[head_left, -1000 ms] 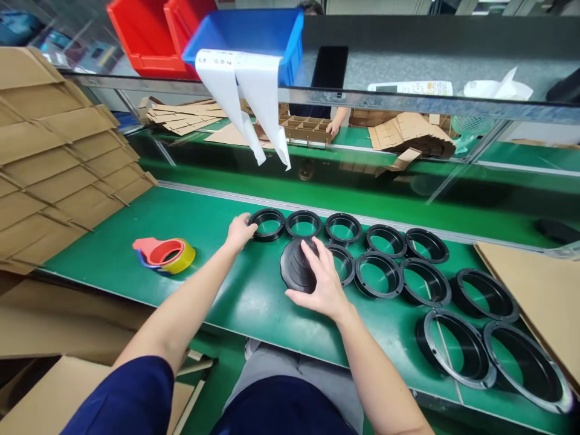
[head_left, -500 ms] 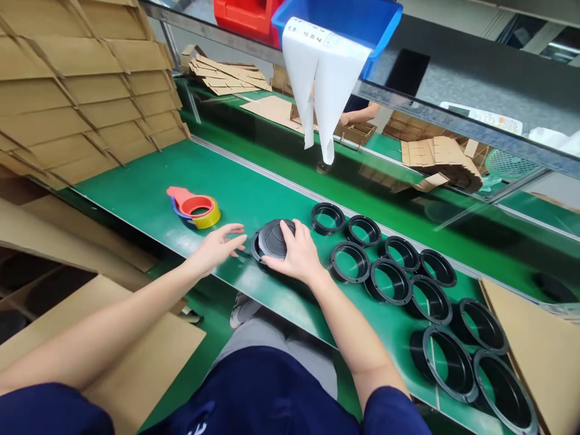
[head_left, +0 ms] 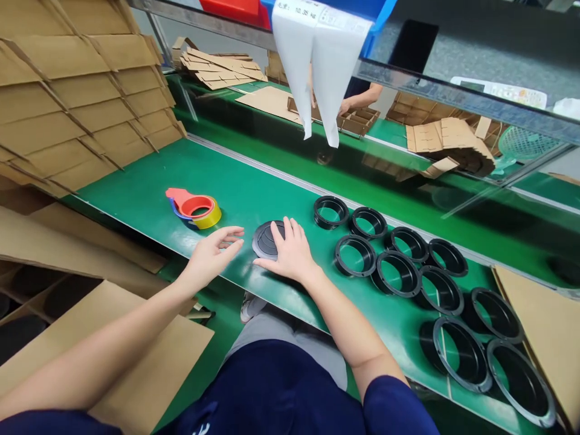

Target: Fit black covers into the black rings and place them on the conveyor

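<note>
A round black cover with curved grooves (head_left: 263, 243) lies flat on the green table, seated in a rim. My right hand (head_left: 287, 249) rests on its right part, fingers spread and thumb stretched along the near edge, so that side is hidden. Just left of the cover, my left hand (head_left: 216, 251) hovers over the table's front edge. Its fingers are loosely curved and apart, with nothing in them. Several black flanged rings (head_left: 354, 256) stand in rows to the right of my right hand.
A tape dispenser (head_left: 194, 208) with yellow tape lies beyond my left hand. Stacked cardboard dividers (head_left: 90, 90) rise at the left. White paper (head_left: 296, 54) hangs from a blue bin (head_left: 383, 18). A cardboard sheet (head_left: 539, 326) lies at right. Across the bench, another person's hand (head_left: 345, 107) touches cardboard.
The black cover, raised and off-centre in its rim before, now sits level in it. My right hand has flattened from a grip onto its top. My left hand has barely moved.
</note>
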A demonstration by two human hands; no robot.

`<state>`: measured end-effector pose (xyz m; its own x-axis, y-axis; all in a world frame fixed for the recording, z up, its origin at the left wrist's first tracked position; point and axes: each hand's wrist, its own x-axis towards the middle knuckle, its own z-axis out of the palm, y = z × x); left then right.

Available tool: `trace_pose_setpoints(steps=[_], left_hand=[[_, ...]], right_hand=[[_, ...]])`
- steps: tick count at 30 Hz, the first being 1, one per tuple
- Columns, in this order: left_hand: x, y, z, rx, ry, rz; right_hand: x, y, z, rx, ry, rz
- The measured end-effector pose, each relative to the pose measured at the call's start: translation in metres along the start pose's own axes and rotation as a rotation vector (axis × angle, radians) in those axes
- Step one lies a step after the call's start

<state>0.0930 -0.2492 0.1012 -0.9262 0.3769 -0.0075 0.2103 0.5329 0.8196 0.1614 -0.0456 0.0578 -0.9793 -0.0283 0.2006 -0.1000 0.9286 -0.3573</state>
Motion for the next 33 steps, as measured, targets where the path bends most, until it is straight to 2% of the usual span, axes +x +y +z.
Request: trace_pose_setpoints(steps=[3, 6, 8, 9, 10, 13, 14, 17, 19, 23, 25, 27, 29, 31, 33], left_hand=[[0.008, 0.025, 0.0, 0.11, 0.044, 0.143], [0.023, 0.062, -0.003, 0.231, 0.209, 0.467], [0.035, 0.077, 0.007, 0.305, 0.275, 0.659], [0.041, 0.078, 0.017, 0.348, 0.241, 0.717], [0.045, 0.074, 0.029, 0.398, 0.153, 0.741], [0.05, 0.048, 0.068, 0.577, -0.252, 0.662], [0.05, 0.039, 0.077, 0.629, -0.345, 0.613], [0.049, 0.029, 0.084, 0.726, -0.438, 0.536], [0.049, 0.036, 0.078, 0.761, -0.477, 0.486], [0.052, 0.056, 0.07, 0.792, -0.627, 0.323], [0.049, 0.06, 0.067, 0.751, -0.616, 0.319], [0.038, 0.06, 0.056, 0.633, -0.53, 0.341], [0.016, 0.058, 0.034, 0.46, -0.424, 0.374], [-0.016, 0.055, 0.0, 0.331, -0.256, 0.452], [-0.055, 0.05, -0.044, 0.308, 0.027, 0.505]], right_hand=[[-0.009, 0.011, -0.012, 0.064, 0.086, -0.007], [-0.032, 0.032, -0.025, 0.211, 0.357, 0.052], [-0.051, 0.046, -0.028, 0.304, 0.544, 0.097], [-0.059, 0.051, -0.028, 0.34, 0.607, 0.121], [-0.065, 0.054, -0.028, 0.372, 0.646, 0.145], [-0.074, 0.058, -0.026, 0.466, 0.656, 0.163], [-0.074, 0.058, -0.027, 0.498, 0.653, 0.157], [-0.073, 0.059, -0.03, 0.573, 0.644, 0.173], [-0.072, 0.059, -0.033, 0.608, 0.64, 0.203], [-0.073, 0.059, -0.032, 0.65, 0.631, 0.2], [-0.072, 0.059, -0.028, 0.654, 0.617, 0.171], [-0.072, 0.059, -0.024, 0.647, 0.594, 0.132], [-0.074, 0.058, -0.019, 0.648, 0.556, 0.113], [-0.078, 0.058, -0.014, 0.66, 0.497, 0.139], [-0.083, 0.059, -0.008, 0.671, 0.432, 0.216]])
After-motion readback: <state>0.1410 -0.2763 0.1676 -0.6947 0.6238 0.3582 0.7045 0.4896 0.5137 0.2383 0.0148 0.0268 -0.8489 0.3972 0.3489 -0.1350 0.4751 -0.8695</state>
